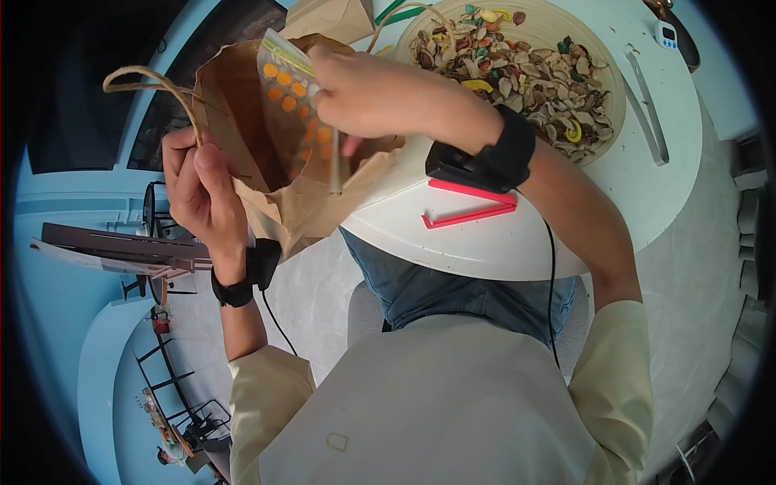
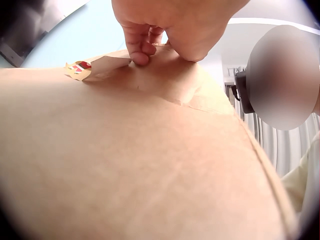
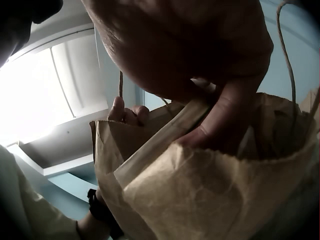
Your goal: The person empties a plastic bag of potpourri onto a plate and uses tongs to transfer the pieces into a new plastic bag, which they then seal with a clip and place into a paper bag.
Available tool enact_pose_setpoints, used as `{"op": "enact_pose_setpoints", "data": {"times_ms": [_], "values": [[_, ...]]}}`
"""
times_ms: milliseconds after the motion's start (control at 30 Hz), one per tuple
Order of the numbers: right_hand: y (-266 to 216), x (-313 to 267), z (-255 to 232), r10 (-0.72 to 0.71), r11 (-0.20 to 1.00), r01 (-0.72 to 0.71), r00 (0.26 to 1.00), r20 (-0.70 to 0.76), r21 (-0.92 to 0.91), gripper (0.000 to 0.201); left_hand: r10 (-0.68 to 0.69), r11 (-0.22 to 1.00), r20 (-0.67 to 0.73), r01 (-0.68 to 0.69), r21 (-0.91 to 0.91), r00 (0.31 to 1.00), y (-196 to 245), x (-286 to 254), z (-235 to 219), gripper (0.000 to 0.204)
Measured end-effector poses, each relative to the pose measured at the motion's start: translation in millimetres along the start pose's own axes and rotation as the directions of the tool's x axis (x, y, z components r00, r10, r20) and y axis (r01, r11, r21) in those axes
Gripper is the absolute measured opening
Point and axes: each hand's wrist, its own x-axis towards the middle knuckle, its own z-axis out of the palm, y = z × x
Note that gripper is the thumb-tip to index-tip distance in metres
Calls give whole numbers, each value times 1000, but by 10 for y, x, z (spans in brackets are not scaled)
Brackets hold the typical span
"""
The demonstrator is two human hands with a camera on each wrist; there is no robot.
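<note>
A brown paper bag with twisted rope handles stands open at the table's left edge. My left hand grips its near-left rim together with one rope handle; the left wrist view shows those fingers pinching the paper. A clear zip pouch with orange dots and a yellow-green zip strip is partly inside the bag's mouth. My right hand holds this pouch near its top. In the right wrist view, right-hand fingers reach down into the paper bag, beside a pale strip-like edge.
On the white round table lie an open red bag clip and metal tongs. A round tray holds dried petals. A small timer, a green clip and another brown paper item are farther back.
</note>
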Motion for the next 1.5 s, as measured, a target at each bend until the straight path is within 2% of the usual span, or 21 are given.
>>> {"op": "enact_pose_setpoints", "data": {"times_ms": [33, 100, 133, 200, 267, 333, 367, 400, 467, 500, 567, 600, 667, 833, 933, 1067, 1300, 1333, 1367, 1400, 1500], "values": [[38, 51, 32, 0, 1000, 0, 1000, 0, 0, 33, -6, 1000, 12, 6, 0, 1000, 6, -3, 6, 32], [54, 137, 60, -57, 837, 79, 997, -58, 541, 29, -12, 1000, 23, 12, 1, 1000, -2, -2, -1, 33], [85, 154, 31, -58, 838, 80, 997, -57, 540, 29, 19, 1000, 25, -19, -6, 1000, -24, 1, -13, 33], [83, 130, -55, -6, 1000, 5, 996, 85, 15, 33, 50, 999, 28, -50, -14, 998, -40, 4, -24, 33], [126, 52, 6, -54, 993, 57, 998, 29, -100, 38, -1, 1000, 3, 1, 6, 1000, -41, 2, -16, 35], [153, 14, 26, -408, 836, 221, 862, -301, -502, 43, -21, 1000, -11, 21, 4, 1000, -62, -5, -34, 36], [162, 43, -8, -538, 791, 290, 748, -388, -538, 42, -42, 999, -28, 42, 4, 999, -80, -11, -51, 38], [31, 3, -124, -538, 791, 291, 749, -386, -538, 42, -43, 999, -30, 44, 5, 999, -115, -14, -81, 38], [-303, -172, -419, -390, 793, 239, 906, -165, -560, 33, -108, 994, -72, 108, -5, 992, -190, -24, -141, 42], [-214, -266, -419, -388, 791, 236, 907, -164, -564, 33, -120, 993, -87, 119, -17, 989, -197, -21, -127, 45], [16, -490, -396, -651, 591, 428, 753, -92, -684, 38, -147, 989, -86, 144, -33, 985, -246, -36, -128, 45], [10, -630, -362, -649, 591, 429, 755, -88, -683, 38, -178, 984, -81, 175, -41, 981, -264, -61, -149, 45], [-56, -958, -253, -428, 696, 410, 896, 118, -589, 35, -226, 974, -75, 224, -37, 971, -271, -100, -175, 46], [283, -1341, 122, -246, 621, 398, 917, 314, -675, 29, -160, 987, -84, 156, -46, 984, -243, -94, -185, 46], [466, -1343, 219, -358, 609, 418, 903, 237, -674, 24, -167, 985, -76, 164, -50, 983, -212, -109, -199, 46], [475, -1224, 188, -345, 668, 410, 910, 229, -621, 21, -156, 986, -69, 151, -74, 985, -235, -117, -223, 45], [-367, -875, -265, -283, 956, 285, 958, 33, -66, 22, -137, 988, -33, 134, -78, 990, -219, -128, -244, 42], [-389, -772, -256, -457, 889, 444, 868, -193, -107, 23, -131, 988, -18, 129, -85, 991, -210, -127, -244, 41], [-404, -661, -252, -596, 797, 575, 699, -397, -184, 24, -113, 989, -6, 112, -92, 994, -203, -125, -240, 41], [-376, -520, -241, -596, 796, 576, 697, -398, -183, 24, -112, 990, -5, 111, -91, 994, -195, -122, -237, 41], [-152, -128, -137, -708, 688, 665, 527, -470, -290, 19, -105, 990, -16, 103, -92, 994, -183, -114, -217, 43]]}}
